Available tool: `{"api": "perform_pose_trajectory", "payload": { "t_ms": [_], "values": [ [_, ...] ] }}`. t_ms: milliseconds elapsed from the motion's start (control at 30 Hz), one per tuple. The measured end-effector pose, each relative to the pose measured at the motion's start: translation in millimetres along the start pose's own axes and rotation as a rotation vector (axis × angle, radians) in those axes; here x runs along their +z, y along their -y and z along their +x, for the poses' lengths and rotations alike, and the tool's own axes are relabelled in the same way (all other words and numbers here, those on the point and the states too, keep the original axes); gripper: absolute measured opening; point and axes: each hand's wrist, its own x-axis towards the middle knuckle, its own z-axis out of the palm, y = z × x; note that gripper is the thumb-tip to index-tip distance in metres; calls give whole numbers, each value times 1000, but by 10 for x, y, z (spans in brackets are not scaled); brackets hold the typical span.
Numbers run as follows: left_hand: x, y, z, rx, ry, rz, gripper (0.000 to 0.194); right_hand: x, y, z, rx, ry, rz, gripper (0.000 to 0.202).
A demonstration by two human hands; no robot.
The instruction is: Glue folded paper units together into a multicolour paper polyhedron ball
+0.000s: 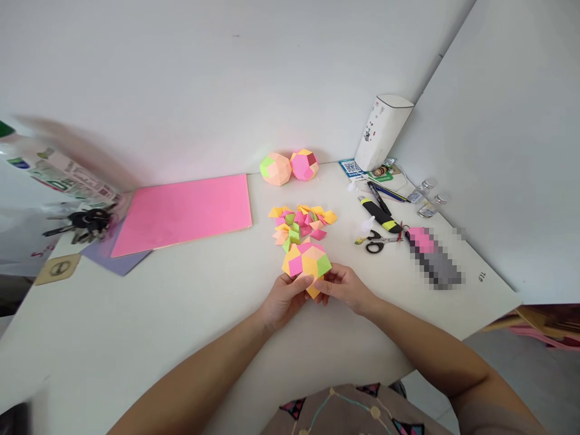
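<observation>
Between my two hands is a partly rounded origami ball point(310, 261) of folded orange, pink, peach and green paper pieces. My left hand point(286, 296) grips its lower left side, thumb on the near face. From the right, my right hand point(343, 287) pinches the lower edge near an orange piece that points down. The fingertips behind the paper are partly hidden. Just beyond the ball lies a loose pile of small folded paper pieces point(302, 222) in the same colours. Two rounded paper balls, one mostly peach point(276, 169) and one mostly pink point(304, 165), sit against the wall.
A stack of pink paper point(185, 211) lies at the left, near keys point(88, 222) and a plastic bottle point(58, 172). On the right are scissors point(378, 241), a yellow-black cutter point(379, 214), pens, small glass bottles point(421, 191) and a white container point(383, 133).
</observation>
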Motion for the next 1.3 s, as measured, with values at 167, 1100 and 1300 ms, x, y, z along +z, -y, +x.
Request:
{"api": "perform_pose_trajectory", "payload": {
  "t_ms": [167,1100,1300],
  "values": [
    [2,9,0,12,9,3,19,7,-4,0,-15,3,-6,34],
    [-8,2,1,0,-5,-20,21,16,-22,8,1,-103,27,35],
    [-16,-5,-4,-10,-5,6,21,12,-22,9,-8,-91,31,33]
  ]
}}
